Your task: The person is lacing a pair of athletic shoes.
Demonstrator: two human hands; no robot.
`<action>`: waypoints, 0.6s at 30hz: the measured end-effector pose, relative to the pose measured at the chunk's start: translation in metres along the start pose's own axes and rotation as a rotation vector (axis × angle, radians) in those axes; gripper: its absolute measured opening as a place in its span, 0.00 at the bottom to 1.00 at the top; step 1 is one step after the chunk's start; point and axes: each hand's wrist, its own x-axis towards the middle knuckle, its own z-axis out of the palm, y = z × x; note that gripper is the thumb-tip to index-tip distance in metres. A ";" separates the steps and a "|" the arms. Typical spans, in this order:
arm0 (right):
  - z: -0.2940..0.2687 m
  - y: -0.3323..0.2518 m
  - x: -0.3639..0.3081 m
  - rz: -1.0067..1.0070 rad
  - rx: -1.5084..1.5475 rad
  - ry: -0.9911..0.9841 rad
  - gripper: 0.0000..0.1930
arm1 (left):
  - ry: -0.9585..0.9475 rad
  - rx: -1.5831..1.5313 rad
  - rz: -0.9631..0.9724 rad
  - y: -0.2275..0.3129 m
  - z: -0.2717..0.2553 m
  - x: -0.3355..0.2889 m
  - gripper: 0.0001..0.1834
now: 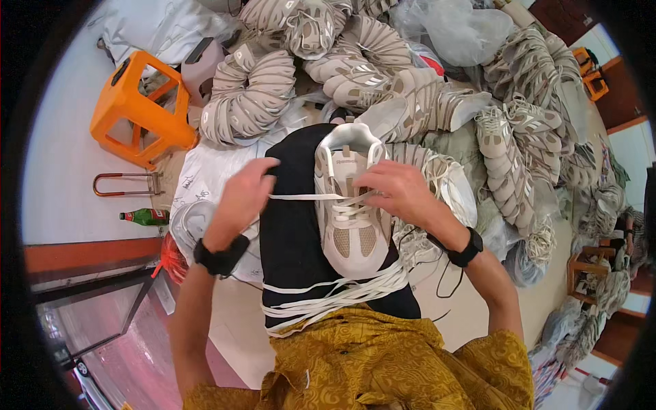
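A beige and white sneaker (pixel 355 249) rests on my black-clad lap, its toe toward me and its heel opening away. White shoelace (pixel 301 197) runs through its lower eyelets and stretches out to the left. My left hand (pixel 247 195), left of the sneaker, is closed on the end of that lace and pulls it taut. Over the right side of the sneaker's eyelets, my right hand (pixel 396 188) has its fingers pinched together on the lacing. Several loose white laces (pixel 342 298) lie across my lap, nearer than the toe.
Curled stacks of nested beige sneakers (pixel 249 96) spread over the floor ahead, with more sneakers (pixel 506 164) at the right. An orange plastic stool (pixel 140 109) and a green bottle (pixel 147 216) are on the left. A bundle of white laces (pixel 444 178) lies right of my lap.
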 end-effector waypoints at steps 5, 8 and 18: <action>0.009 -0.001 0.009 -0.111 -0.317 -0.163 0.09 | -0.142 0.176 0.075 0.055 0.042 0.002 0.13; 0.006 -0.001 0.012 -0.254 -0.371 -0.131 0.07 | -0.178 0.274 0.096 0.054 0.050 0.001 0.10; 0.016 0.023 0.001 -0.041 -0.087 0.048 0.07 | -0.141 0.144 0.099 0.039 0.028 0.001 0.05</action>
